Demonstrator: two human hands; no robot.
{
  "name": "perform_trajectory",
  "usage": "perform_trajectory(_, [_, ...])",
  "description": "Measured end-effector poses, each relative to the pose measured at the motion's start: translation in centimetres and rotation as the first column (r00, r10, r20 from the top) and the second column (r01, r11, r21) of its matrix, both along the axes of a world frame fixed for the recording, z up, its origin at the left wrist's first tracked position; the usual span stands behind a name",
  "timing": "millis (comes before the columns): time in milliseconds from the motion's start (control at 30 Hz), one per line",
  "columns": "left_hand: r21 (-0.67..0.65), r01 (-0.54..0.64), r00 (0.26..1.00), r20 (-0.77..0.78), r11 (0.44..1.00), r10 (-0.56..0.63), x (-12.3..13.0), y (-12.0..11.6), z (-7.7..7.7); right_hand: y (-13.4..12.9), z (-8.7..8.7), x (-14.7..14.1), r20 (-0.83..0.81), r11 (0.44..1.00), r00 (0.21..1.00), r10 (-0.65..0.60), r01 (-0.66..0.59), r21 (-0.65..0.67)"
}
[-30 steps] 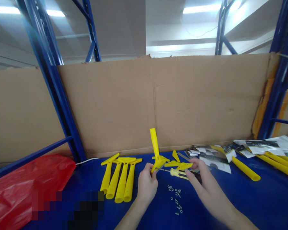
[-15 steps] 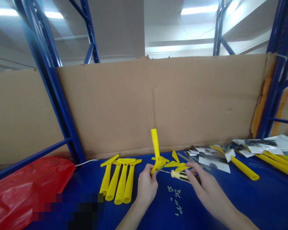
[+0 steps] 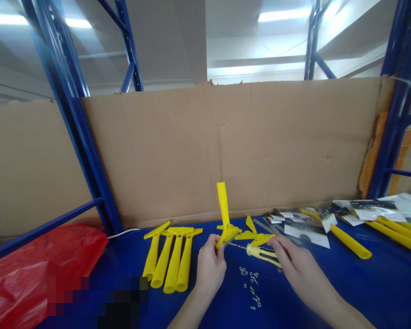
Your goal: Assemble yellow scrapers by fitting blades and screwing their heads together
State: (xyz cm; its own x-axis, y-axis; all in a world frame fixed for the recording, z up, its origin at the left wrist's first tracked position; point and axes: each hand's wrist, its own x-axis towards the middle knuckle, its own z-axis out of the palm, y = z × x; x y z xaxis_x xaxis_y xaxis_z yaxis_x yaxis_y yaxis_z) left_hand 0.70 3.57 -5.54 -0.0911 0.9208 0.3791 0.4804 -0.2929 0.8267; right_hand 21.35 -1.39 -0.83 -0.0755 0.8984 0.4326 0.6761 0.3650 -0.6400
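1. Blue tabletop (image 3: 363, 283), one; from my remote seat it fills the lower view.
2. Red plastic (image 3: 65, 256), crumpled, along the left side.
3. Screws and nuts (image 3: 252, 290), small, assorted, scattered loose between the two forearms; too small for me to count.
4. Right hand (image 3: 299, 262), one, bare; fingers closed around the rear of the screwdriver's grip.
5. Left hand (image 3: 210, 262), one, bare; thumb and fingers pinching the low end of the yellow handle.
6. Screwdriver (image 3: 265, 256), cream grip with black inlays; shaft pointing left, tip at the yellow handle's head beside the left fingertips. I cannot tell whether it sits in a screw.
7. Yellow handle (image 3: 223, 205), one, held up ahead of the left hand; tube end uppermost, slightly tilted.
8. Yellow T-shaped handles (image 3: 173, 260), four, lying in a row left of the left hand, tube ends toward me.
9. Flat yellow parts (image 3: 262, 239), several, loose, just beyond the screwdriver.
10. Grey strips (image 3: 260, 224), next to those, partly hidden.
11. Printed cards (image 3: 306, 228), overlapping, right rear.
12. Yellow tubes (image 3: 351, 242), several, lying among and beside the cards.
13. Cardboard (image 3: 164, 155), upright behind everything, between blue posts (image 3: 85, 151).
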Motion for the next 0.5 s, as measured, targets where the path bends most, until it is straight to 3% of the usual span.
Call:
perform_trajectory(167, [-0.003, -0.015, 0.996, 0.09, 1.0, 0.016, -0.2, 0.5, 0.2, -0.3, -0.1, -0.2, 0.152, 0.981, 0.972, 0.176, -0.162, -0.104])
perform_trajectory(267, [0.016, -0.035, 0.99, 0.139, 0.999, 0.033, -0.5, 0.4, 0.6, -0.1, 0.6, 0.7, 0.204, 0.976, 0.96, 0.19, -0.162, -0.149])
perform_trajectory(367, [0.0, -0.051, 0.971, 0.233, 0.999, 0.05, -0.9, 0.2, 1.3, 0.7, 1.2, 2.7, 0.263, 0.991, 0.965, -0.013, 0.047, -0.126])
perform_trajectory(433, [-0.019, -0.073, 0.947, 0.313, 0.997, 0.075, -1.1, 0.1, 1.7, 1.4, 1.1, 3.9, 0.365, 0.966, 0.919, -0.149, 0.214, -0.144])
perform_trajectory(500, [-0.023, -0.101, 0.918, 0.383, 0.995, 0.102, -1.3, 0.1, 2.1, 2.0, 0.7, 4.7, 0.44, 0.942, 0.875, -0.203, 0.297, -0.158])
